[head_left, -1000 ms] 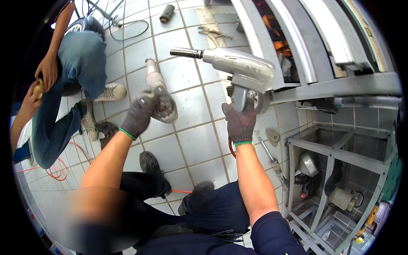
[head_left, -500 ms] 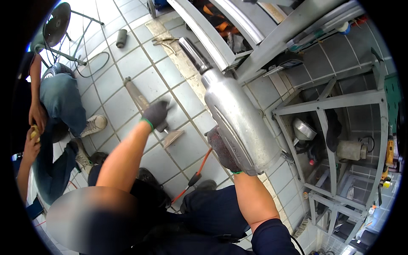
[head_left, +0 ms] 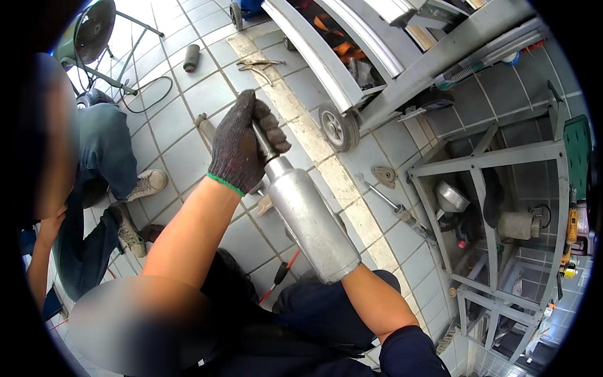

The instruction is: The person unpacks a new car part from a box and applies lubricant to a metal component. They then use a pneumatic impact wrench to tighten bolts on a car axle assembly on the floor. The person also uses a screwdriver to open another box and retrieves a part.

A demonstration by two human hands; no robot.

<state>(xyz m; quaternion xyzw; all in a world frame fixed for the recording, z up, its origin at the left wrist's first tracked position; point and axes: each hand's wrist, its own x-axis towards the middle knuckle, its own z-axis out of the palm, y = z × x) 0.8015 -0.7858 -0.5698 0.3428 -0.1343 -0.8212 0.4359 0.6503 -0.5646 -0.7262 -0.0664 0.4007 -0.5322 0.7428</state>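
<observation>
A silver metal housing (head_left: 314, 226), rounded and narrowing to a neck, is held up in front of me, tilted with its wide end toward my right forearm. From the neck sticks a shiny shaft (head_left: 266, 146). My left hand (head_left: 242, 143), in a dark knit glove with a green cuff, is closed around that shaft. Behind the housing, my right hand is almost wholly hidden; its bare forearm (head_left: 380, 298) runs up to it, and a little dark glove shows at the housing's edge. Below my left wrist, a tan wedge-shaped piece (head_left: 264, 205) lies on the floor, partly covered.
Pliers (head_left: 259, 66), a dark cylinder (head_left: 191, 58) and a metal rod (head_left: 384, 196) lie on the tiles. A tool cart with open drawers and a caster wheel (head_left: 339, 127) stands ahead. Right is a grey metal frame (head_left: 487, 160). A co-worker's leg (head_left: 110, 147) is at left, near a fan.
My left hand has risen from near the floor and taken hold of the shaft. The housing has moved left and down in view, looks smaller, and now hides my right hand.
</observation>
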